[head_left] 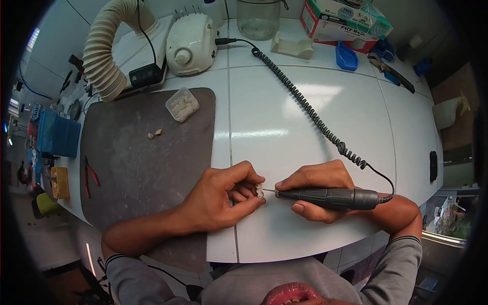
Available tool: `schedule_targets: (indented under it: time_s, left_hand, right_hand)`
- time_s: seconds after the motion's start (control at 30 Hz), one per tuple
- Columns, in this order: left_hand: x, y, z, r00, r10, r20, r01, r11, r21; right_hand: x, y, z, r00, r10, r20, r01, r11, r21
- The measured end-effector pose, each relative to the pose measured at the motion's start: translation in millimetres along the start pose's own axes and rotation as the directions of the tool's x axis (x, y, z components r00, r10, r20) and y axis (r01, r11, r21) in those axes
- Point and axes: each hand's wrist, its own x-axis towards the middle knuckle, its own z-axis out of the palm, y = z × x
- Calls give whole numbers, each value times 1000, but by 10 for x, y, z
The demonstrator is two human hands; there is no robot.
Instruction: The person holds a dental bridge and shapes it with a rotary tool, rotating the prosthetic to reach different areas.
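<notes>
Between the thumb and fingers of my left hand [218, 195] is a small whitish dental bridge [260, 190], held upright close above the white tabletop. My right hand [323, 178] is wrapped round a black rotary handpiece [330, 197], pen-fashion, with the thumb below and the fingers above. Its thin bur [269, 190] points left, the tip right at the side of the bridge. From the rear of the handpiece a coiled black cord [310, 109] runs up to the white control unit [192, 44].
A grey mat [147, 152] carries a plastic tub of pale pieces [182, 105], two small fragments [154, 133] and red-handled pliers [90, 175]. Behind stand a ribbed hose [104, 51], a glass jar [258, 20] and mask boxes [345, 25]. A blue tray [346, 56] lies at the back right.
</notes>
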Motion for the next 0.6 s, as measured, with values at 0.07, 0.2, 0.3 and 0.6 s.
schedule_targets:
  time_s: [0.07,0.2,0.3,0.6]
  left_hand:
    - [0,27,4,1000,1,-6,-1,1000,-14]
    - [-1,21,20,1000,-14,-4,14,999,-50]
    - [-9,2,2,999,-42,5,42,999,-7]
    - [15,5,32,999,-18,-32,18,1000,0]
  right_hand:
    - [-1,-23,1,1000,13,12,-14,1000,7]
    - [16,-22,15,1000,3,2,-3,1000,-26]
    - [18,15,34,999,-40,-14,39,998,-45]
    - [42,-22,13,999,-32,5,32,997,-63]
